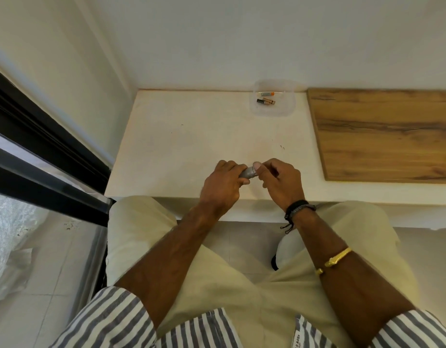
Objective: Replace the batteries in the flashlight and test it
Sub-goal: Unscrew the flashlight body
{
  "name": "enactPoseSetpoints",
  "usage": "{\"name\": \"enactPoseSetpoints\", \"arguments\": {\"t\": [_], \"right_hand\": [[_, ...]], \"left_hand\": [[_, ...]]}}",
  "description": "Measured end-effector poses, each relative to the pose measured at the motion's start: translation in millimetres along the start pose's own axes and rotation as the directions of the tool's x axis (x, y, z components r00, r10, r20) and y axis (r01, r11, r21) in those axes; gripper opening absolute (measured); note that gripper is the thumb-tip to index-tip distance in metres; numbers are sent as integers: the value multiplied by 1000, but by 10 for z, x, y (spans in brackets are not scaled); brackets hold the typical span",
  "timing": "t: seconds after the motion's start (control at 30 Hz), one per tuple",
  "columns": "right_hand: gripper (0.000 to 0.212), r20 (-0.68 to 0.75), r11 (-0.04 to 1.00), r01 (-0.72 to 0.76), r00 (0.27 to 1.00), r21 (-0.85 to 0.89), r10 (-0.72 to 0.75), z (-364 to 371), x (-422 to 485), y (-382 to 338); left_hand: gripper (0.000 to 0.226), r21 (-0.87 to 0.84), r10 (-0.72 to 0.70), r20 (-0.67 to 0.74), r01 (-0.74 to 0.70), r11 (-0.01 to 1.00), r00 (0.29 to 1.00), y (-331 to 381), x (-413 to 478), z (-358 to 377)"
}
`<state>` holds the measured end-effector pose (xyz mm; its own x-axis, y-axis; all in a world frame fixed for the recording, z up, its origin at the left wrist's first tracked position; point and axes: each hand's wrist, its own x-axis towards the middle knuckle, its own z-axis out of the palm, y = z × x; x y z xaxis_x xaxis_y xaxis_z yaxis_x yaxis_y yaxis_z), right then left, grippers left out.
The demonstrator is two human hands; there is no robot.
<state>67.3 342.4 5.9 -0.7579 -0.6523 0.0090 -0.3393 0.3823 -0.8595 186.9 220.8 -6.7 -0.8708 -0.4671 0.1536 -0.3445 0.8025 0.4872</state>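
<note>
A small grey metal flashlight [247, 172] is held above the near edge of the white counter [191, 136]. My left hand [223, 185] is wrapped around its body and hides most of it. My right hand [279, 182] pinches the flashlight's right end between thumb and forefinger. At the back of the counter stands a clear plastic container [287, 106] with batteries in it: a white and orange one [266, 93] and a black and copper one [266, 101].
A wooden board [382, 134] lies on the counter at the right. A white wall rises behind the counter. A dark window frame [41, 159] runs along the left. My knees are under the counter's front edge.
</note>
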Motion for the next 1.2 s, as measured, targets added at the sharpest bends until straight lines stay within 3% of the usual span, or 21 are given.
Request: {"name": "enactPoseSetpoints", "arguments": {"t": [0.13, 0.3, 0.43, 0.5, 0.67, 0.83, 1.03, 1.2], "right_hand": [[13, 72, 995, 79, 994, 55, -83, -15, 15, 26], [28, 136, 986, 152, 978, 73, -161, -55, 19, 48], [26, 108, 990, 37, 993, 136, -52, -28, 24, 52], [20, 69, 996, 7, 997, 85, -13, 1, 21, 59], [18, 51, 993, 114, 992, 27, -115, 1, 10, 106], [33, 113, 981, 182, 975, 68, -189, -88, 20, 90], [20, 51, 998, 9, 999, 68, -12, -46, 37, 84], [14, 68, 996, 72, 995, 51, -76, -44, 39, 123]], "left_hand": [[30, 3, -12, 4, 12, 1000, 1000, -30, -11, -9], [30, 4, -26, 3, 26, 1000, 1000, -50, -14, -5], [31, 28, -21, 10, 21, 999, 1000, -39, -1, 10], [30, 24, 0, 2, 0, 1000, 1000, -32, -5, 16], [29, 18, 13, 13, -13, 1000, 1000, -40, -6, 28], [31, 18, -3, 16, 2, 1000, 1000, -44, 3, 18], [29, 48, 29, 22, -30, 998, 999, -36, -4, 22], [29, 51, 29, 40, -31, 998, 999, -55, 0, 26]]}}
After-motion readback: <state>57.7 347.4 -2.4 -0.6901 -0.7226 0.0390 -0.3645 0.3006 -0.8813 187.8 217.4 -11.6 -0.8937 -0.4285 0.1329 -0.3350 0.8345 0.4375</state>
